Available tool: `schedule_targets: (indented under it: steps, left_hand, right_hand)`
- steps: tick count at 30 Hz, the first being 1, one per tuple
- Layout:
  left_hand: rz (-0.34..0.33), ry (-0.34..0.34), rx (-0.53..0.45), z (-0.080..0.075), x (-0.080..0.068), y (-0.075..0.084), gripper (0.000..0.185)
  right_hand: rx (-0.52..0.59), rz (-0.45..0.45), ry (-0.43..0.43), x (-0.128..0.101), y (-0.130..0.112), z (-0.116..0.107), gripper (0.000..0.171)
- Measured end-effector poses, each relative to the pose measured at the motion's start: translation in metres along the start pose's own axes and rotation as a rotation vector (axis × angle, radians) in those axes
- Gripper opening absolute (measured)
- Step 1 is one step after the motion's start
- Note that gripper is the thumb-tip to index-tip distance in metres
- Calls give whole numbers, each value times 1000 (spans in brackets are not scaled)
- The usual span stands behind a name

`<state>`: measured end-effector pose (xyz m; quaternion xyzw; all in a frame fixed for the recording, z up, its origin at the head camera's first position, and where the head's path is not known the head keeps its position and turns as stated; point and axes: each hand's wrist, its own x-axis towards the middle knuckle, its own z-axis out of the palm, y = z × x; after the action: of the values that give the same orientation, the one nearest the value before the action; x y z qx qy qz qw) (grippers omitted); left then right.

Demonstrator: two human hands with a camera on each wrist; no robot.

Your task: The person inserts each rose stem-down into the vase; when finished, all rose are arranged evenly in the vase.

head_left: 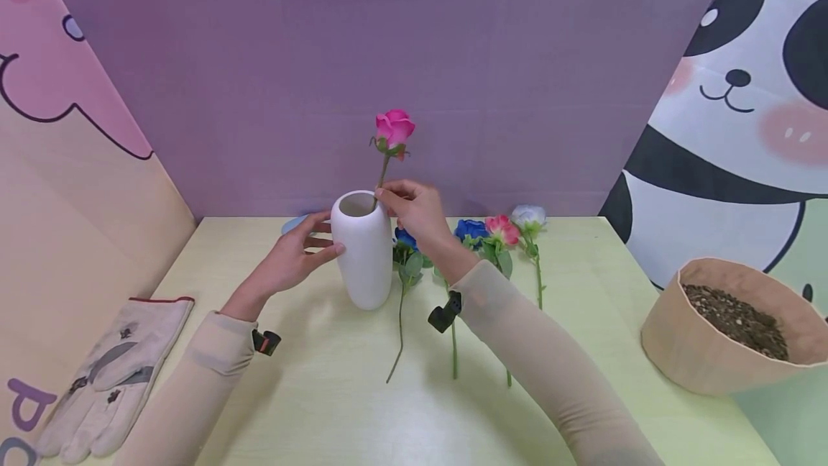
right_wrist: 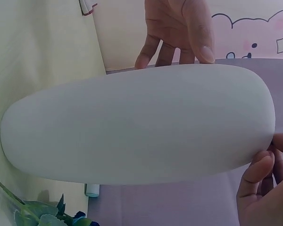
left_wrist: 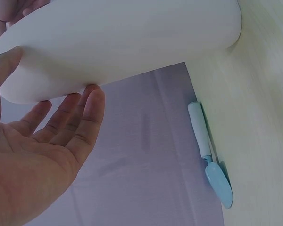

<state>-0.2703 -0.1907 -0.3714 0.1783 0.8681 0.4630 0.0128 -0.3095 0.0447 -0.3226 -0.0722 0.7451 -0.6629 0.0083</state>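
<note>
A tall white vase (head_left: 366,257) stands upright near the back of the table. My left hand (head_left: 297,257) holds its left side, the thumb in front and the fingertips further round, as the left wrist view shows. Between thumb and fingers, my right hand (head_left: 417,211) pinches the stem of a pink rose (head_left: 394,126) at the vase's right rim. The bloom stands above the mouth, and the stem's lower end is hidden inside the vase. In the right wrist view the vase (right_wrist: 132,127) covers most of the picture, with the right fingertips close at its rim.
Right of the vase lie blue flowers (head_left: 472,230), a pink-red flower (head_left: 502,230) and a white flower (head_left: 529,217). A light-blue trowel (left_wrist: 200,132) lies behind the vase. Work gloves (head_left: 123,372) lie at left; a tan pot (head_left: 698,336) with soil stands at right.
</note>
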Motion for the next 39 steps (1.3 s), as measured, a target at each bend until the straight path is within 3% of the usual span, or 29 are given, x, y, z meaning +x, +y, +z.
schedule_targets:
  steps: [15,23,39]
  left_hand:
    - [-5,-6,-23,-1,1,1,69]
    - [-17,-6,-6,1,1,0,70]
    - [-24,7,8,1,2,-2,74]
  right_hand:
    - [-101,-21,-15,1,-2,-5,22]
    - [-131,12,-31,0,0,-8,24]
    - [-109,13,-70,-9,1,-30,25]
